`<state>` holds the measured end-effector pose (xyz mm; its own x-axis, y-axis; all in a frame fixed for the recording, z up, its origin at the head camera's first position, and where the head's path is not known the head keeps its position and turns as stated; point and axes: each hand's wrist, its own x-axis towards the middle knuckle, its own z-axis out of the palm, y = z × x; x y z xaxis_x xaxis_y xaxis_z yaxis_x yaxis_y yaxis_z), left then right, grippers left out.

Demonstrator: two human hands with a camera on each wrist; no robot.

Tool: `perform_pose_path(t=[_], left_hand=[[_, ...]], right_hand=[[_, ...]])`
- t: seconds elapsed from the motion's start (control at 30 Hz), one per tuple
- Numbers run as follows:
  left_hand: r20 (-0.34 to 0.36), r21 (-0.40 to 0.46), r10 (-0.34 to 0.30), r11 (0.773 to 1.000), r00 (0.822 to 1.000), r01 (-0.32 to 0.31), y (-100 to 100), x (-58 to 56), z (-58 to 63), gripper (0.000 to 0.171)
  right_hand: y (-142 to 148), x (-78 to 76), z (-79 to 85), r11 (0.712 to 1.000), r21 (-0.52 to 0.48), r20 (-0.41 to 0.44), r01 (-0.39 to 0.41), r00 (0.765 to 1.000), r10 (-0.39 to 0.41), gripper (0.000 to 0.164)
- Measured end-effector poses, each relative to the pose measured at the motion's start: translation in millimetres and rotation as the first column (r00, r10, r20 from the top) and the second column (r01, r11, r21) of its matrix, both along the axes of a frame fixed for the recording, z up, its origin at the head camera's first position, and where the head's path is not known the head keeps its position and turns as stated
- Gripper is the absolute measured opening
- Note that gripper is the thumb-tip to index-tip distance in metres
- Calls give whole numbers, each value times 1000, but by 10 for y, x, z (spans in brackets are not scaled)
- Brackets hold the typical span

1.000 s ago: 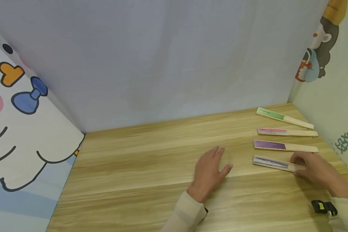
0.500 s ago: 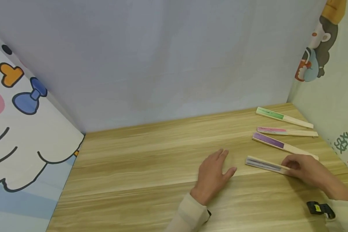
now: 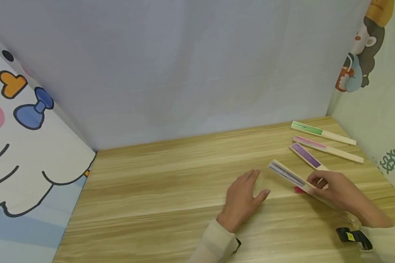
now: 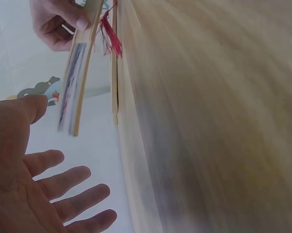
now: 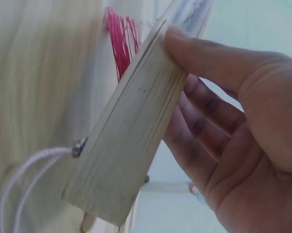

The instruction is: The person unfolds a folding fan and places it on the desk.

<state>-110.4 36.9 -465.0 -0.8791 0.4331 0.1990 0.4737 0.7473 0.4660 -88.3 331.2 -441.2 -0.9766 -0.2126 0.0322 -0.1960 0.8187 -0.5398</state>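
Note:
My right hand (image 3: 340, 191) pinches a closed folding fan (image 3: 288, 174) with a grey-white printed leaf, raised at a slant over the table. In the right wrist view, thumb and fingers grip the bamboo ribs of this fan (image 5: 131, 111); a pale cord (image 5: 34, 165) loops from its pivot end. A red tassel (image 5: 122, 41) shows beside it. My left hand (image 3: 243, 201) is held with fingers extended and thumb apart, holding nothing, left of the fan. Just beyond the right hand lies a purple folding fan (image 3: 306, 156), its pivot end hidden behind that hand.
A pink folding fan (image 3: 327, 149) and a green one (image 3: 322, 132) lie farther back at the table's right end. The wooden table (image 3: 151, 190) meets a grey cloth backdrop (image 3: 184, 73). Printed panels stand at the left and right.
The right hand has lifted the grey-white fan off the table and moved it left, tilting it. The purple and pink fans have turned at an angle. The left hand has shifted slightly right.

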Motion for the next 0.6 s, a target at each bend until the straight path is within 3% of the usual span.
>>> perform_pose_path(t=[0.3, 0.6], left_hand=[[22, 47, 6, 999, 1000, -7, 20, 1, 17, 59], [124, 127, 15, 991, 992, -31, 42, 1, 23, 63]], right_hand=[[-255, -49, 87, 998, -68, -49, -7, 999, 3, 19], [-531, -103, 149, 991, -132, -88, -9, 996, -3, 21]])
